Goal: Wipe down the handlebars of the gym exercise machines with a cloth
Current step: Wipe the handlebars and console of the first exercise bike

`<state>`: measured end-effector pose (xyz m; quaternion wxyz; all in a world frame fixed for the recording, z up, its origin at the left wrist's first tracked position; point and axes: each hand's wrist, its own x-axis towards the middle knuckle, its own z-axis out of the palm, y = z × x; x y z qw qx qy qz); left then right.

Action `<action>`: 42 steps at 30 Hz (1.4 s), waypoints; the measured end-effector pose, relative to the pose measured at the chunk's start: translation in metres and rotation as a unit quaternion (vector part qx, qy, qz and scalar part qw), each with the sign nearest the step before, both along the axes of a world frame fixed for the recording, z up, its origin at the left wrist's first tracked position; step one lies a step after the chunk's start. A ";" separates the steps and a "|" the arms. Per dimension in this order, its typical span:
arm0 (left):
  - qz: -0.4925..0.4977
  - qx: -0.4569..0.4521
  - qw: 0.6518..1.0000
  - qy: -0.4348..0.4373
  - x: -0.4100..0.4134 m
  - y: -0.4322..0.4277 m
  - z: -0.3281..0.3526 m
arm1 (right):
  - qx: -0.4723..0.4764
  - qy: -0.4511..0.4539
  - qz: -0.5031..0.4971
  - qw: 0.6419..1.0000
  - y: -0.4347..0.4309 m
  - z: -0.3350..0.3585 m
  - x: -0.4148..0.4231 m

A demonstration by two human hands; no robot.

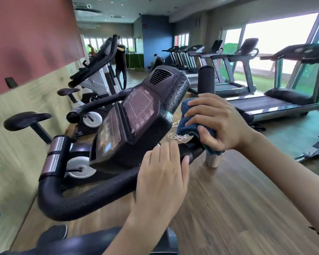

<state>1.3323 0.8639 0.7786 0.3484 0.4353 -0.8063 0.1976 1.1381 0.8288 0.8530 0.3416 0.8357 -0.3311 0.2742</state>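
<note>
Resting the left hand [160,173] flat on the near curve of the black handlebar [77,203], fingers straight and close together, nothing held. Just beyond, gripping a dark blue cloth [189,115] with the right hand [215,124], fingers and thumb curled round it, the cloth wrapped about the upright right-hand grip [207,78] of the same handlebar, above a bare metal section [213,161]. Between the two hands and a little further off, tilted toward the camera, the bike's console [136,115], speckled with water droplets along its right edge, more droplets on the handlebar foam. Below, a wooden floor [228,208]. To the left, along the wall, more exercise bikes [96,80] with black saddles. To the right, by the windows, a row of treadmills [284,100]. Far back, blurred, a person in dark clothes [120,65] standing.
</note>
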 end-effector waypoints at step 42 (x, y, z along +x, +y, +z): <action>-0.040 0.025 0.998 0.038 0.002 -0.004 -0.001 | 0.014 0.212 0.042 0.976 -0.040 0.057 -0.028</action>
